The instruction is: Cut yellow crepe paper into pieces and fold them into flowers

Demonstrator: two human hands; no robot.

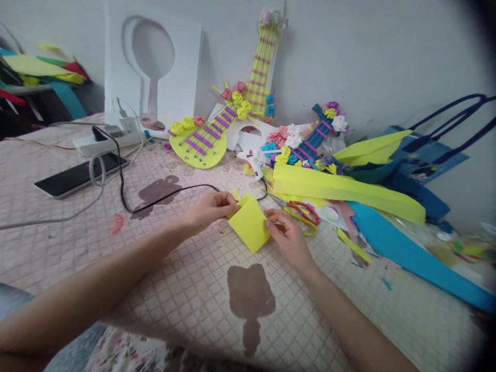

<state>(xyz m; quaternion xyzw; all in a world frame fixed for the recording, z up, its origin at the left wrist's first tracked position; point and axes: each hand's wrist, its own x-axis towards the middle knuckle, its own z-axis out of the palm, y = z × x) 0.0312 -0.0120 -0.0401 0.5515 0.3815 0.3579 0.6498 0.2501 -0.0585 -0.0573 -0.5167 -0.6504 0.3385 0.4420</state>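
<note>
A small folded square of yellow paper (250, 226) is held between both hands over the quilted cover, one corner pointing toward me. My left hand (212, 209) pinches its upper left edge between thumb and fingers. On the right edge, my right hand (287, 235) grips the same paper with the fingers bent. Scissors with red and yellow handles (304, 214) lie just behind the right hand. Beyond the paper rests a white glue gun (253, 163), its black cord running left across the table.
Decorated paper guitars (205, 139) lean at the back beside a white board (186, 77) with a cutout. Yellow paper strips (349, 191) and a blue strip (411, 253) spread over the right side. A power strip (108, 142) and a dark tablet-like device (79, 175) lie left.
</note>
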